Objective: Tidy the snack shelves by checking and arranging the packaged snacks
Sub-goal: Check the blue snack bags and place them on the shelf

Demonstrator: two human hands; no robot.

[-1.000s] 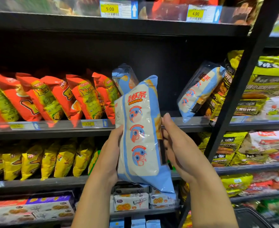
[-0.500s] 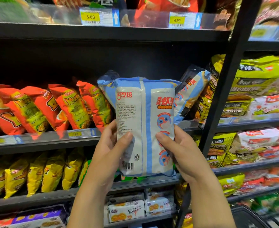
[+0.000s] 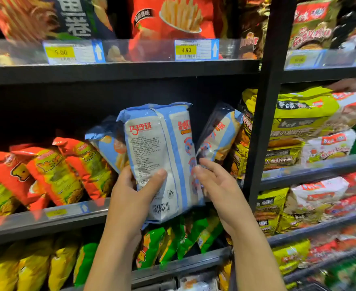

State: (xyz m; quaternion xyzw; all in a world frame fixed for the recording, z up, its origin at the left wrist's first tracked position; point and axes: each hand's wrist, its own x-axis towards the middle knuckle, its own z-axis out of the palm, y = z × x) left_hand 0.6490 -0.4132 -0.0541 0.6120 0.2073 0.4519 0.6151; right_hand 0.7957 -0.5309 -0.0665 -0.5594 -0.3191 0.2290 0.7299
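- Shrimp-stick bag (image 3: pixel 162 160) has turned further since 0.5 s ago: its seamed back panel, with print block and barcode, now faces the camera, and the right thumb has come off it.
- Left hand (image 3: pixel 128 198) grips the lower left, thumb flat across the glossy white-and-blue film.
- Right hand (image 3: pixel 217 190): fingers nearly straight, tips touching the bag's right edge, not wrapped round it.
- Bag is held upright, slightly tilted, in front of the middle shelf rail (image 3: pixel 46 219), between two matching pillow bags (image 3: pixel 221 135) leaning there.
- Crinkled orange bags (image 3: pixel 53 171) lean in a row to the left.
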